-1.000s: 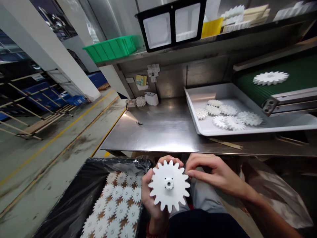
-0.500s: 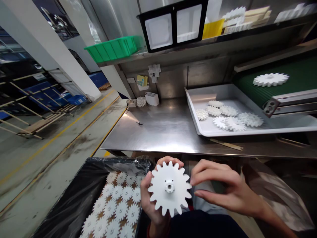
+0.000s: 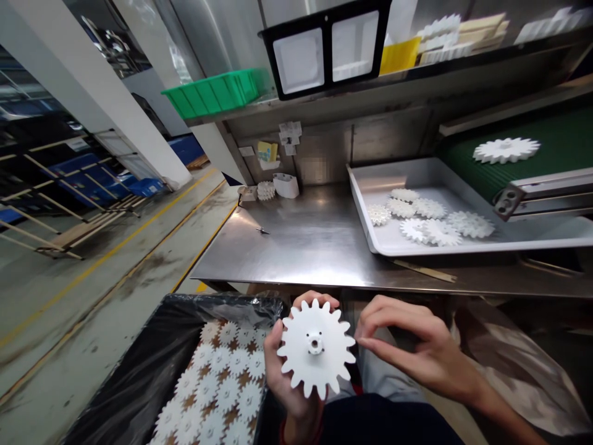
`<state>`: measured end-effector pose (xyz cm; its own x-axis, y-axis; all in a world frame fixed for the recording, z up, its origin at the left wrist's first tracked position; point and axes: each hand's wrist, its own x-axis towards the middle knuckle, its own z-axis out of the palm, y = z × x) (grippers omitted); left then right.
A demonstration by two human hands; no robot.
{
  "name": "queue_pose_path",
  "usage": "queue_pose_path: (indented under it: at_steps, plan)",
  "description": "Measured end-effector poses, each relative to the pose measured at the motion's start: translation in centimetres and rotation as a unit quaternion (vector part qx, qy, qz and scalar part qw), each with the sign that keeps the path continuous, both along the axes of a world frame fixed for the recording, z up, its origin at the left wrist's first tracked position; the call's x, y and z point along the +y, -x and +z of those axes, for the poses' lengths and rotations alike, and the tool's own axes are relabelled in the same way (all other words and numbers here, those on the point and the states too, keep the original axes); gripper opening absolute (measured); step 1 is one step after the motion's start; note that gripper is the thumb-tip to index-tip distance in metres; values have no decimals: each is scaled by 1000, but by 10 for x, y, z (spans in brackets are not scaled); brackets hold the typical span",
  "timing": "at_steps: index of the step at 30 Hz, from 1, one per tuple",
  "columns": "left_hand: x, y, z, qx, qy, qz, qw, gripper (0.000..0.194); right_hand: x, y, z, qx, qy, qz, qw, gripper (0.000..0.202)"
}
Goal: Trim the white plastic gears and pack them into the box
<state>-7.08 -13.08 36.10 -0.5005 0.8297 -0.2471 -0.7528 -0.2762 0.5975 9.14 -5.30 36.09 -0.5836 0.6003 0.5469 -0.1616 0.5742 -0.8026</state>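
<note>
A white plastic gear [image 3: 301, 364], with a small raised hub and hole in its middle, is held up in front of me. My left hand [image 3: 285, 377] grips it from the left and behind, thumb at the left teeth and fingers over the top edge. At the gear's right edge, the thumb and forefinger of my right hand [image 3: 412, 343] are pinched together beside a tooth. Whether anything small sits in that pinch is hidden. Below left, a black-lined box [image 3: 134, 364] holds rows of similar white gears [image 3: 227, 392].
On the steel table [image 3: 306, 241] stands a white tray [image 3: 370, 232] with several gears. One gear [image 3: 506, 149] lies on the green conveyor belt [image 3: 563, 133]. A flat wooden strip [image 3: 426, 270] lies by the tray. A green bin [image 3: 213, 93] sits on the shelf.
My right thumb has closed up to the forefinger at the gear's right edge. The gear has shifted and tilted slightly in my left hand.
</note>
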Motion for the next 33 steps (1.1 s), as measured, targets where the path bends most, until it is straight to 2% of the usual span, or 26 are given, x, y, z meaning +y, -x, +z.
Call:
queue_pose_path:
  at_steps: [3, 10, 13, 17, 20, 24, 28, 33]
  plan:
    - [1, -1, -1, -4, -1, 14, 1000, 48, -4, -2, 0, -10, -22, -22, 999, 18]
    - [1, -6, 1, -10, -37, 11, 999, 42, -7, 3, -1, -32, -129, -44, 990, 23]
    - [0, -4, -1, 4, -28, 3, 1000, 44, -1, 2, -6, -17, -111, -28, 993, 26]
    - [-1, -2, -1, 8, -8, 28, 1000, 46, -2, -1, -12, -1, -80, -91, 993, 17]
    - [0, -4, 2, 19, -13, 37, 999, 47, -11, -3, -12, 1, -58, -63, 996, 16]
    - [2, -8, 7, 28, -14, 43, 999, 46, -21, 0, -8, -6, -63, -25, 998, 28]
    - [2, -10, 5, 12, -8, 59, 998, 44, -21, 6, -9, 13, -51, -36, 998, 23]
    - [1, -12, -1, -28, -6, 80, 996, 38, -24, 9, -18, 54, -40, -71, 995, 23]
